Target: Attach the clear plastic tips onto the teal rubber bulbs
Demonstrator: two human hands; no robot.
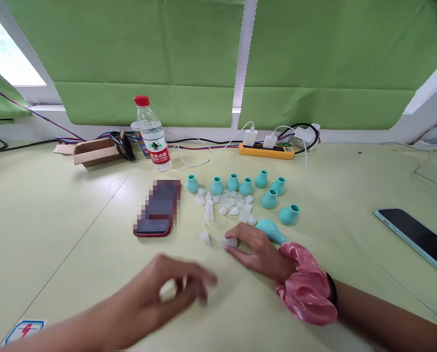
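We've got right hand (258, 252) pinching a clear piece (231, 242) on the table (75, 274), near white parts (223, 210) and teal bulbs (268, 199); left hand (155, 284) blurred, fingers curled, can't tell if gripping.

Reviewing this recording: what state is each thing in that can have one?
Left hand: motion-blurred, grip unclear
Right hand: thumb and finger on a translucent piece
Nearest teal bulb: on its side
Bottle: upright, capped
Cardboard box: open
Power strip: chargers plugged in
Right-hand phone: screen dark
Green blinds: lowered
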